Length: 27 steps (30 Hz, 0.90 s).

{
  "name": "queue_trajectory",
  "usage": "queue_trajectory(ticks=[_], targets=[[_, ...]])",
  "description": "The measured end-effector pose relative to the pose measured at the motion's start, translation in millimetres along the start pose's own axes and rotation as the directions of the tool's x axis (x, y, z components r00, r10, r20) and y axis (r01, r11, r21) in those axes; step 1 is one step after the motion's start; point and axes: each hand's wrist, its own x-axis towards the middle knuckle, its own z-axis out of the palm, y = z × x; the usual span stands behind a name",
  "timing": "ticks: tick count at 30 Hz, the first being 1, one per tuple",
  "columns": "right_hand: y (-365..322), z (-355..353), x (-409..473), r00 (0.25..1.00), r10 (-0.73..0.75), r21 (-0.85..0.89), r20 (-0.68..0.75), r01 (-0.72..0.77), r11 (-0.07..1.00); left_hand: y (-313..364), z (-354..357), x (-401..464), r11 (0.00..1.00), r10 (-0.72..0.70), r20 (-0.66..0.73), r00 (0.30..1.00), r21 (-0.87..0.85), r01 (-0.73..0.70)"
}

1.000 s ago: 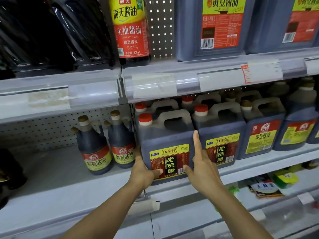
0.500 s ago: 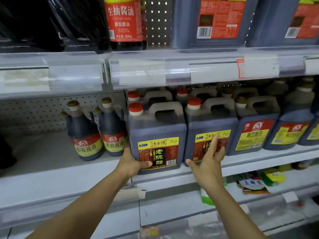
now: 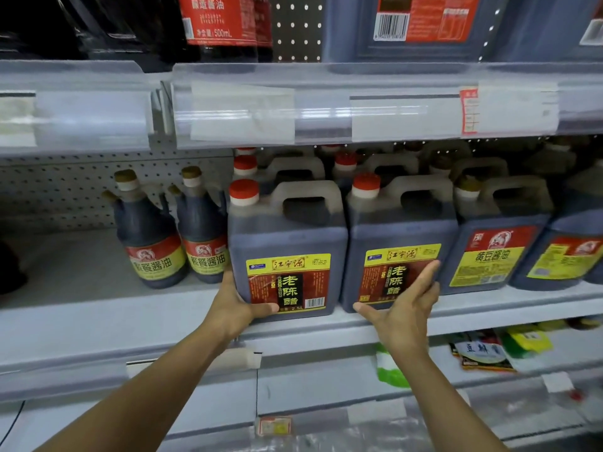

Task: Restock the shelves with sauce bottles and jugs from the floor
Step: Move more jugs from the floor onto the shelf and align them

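Shelf: two red-capped vinegar jugs are stood upright side by side at the front edge of the middle shelf [image 3: 98, 324], sides touching or nearly so, labels turned outward.
Left hand [image 3: 233, 309]: the left vinegar jug [image 3: 287, 256] is held at its lower left corner, thumb laid across the bottom of the label, fingers passed round the side (hidden from view).
Right hand [image 3: 404, 308]: straight fingers are pressed flat on the label of the right vinegar jug [image 3: 399, 243], thumb spread along its base; nothing is clasped.
Key relation: each jug lies directly ahead of its own hand, long axis vertical, handle running front to back; any further push would be made straight back into the shelf.
Behind: more red caps are seen in the rows to the rear, so little depth appears to be left.
Neighbours: two soy sauce bottles [image 3: 176, 246] stand just left of the left jug; gold-capped soy sauce jugs [image 3: 496, 243] stand just right of the right one.
Contents: all jugs are filled dark to the shoulder and capped.
Step judged: fronting and squaring of the placed jugs, with bare shelf left beyond the bottles for further stock.
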Motion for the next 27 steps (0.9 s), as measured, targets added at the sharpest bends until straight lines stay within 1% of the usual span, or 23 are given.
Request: queue_trajectory(ticks=[10,14,16,19,23,27], targets=[[-1.0,0.3,1.6,0.999,-0.035,-0.055,-0.019,0.034,0.998,4.2,0.5,-2.9,1.000,-0.018,0.006,1.000,0.022,0.017],[-4.8,-5.0,-1.7,1.000,-0.017,-0.078,0.019,0.019,0.997,5.9,1.1,-5.9,0.999,-0.032,0.002,0.999,0.010,0.032],[-7.5,-7.2,-3.8,1.000,-0.020,-0.092,0.015,0.021,0.996,9.3,-0.3,-6.6,0.999,-0.041,0.006,0.999,-0.001,0.041],[-17.0,-12.4,-6.6,0.998,-0.059,-0.106,-0.039,0.054,0.993,18.9,-5.8,-5.8,0.999,-0.046,0.038,0.998,-0.017,0.047],[-38.7,-16.9,-10.4,0.993,-0.114,-0.095,-0.018,0.112,0.989,27.3,-8.6,-6.2,0.998,-0.029,0.068,0.997,-0.047,0.032],[-50.9,-14.9,-17.7,0.996,-0.095,-0.107,-0.005,0.093,0.990,24.0,-11.1,-1.4,0.995,-0.041,0.092,0.995,-0.084,0.048]])
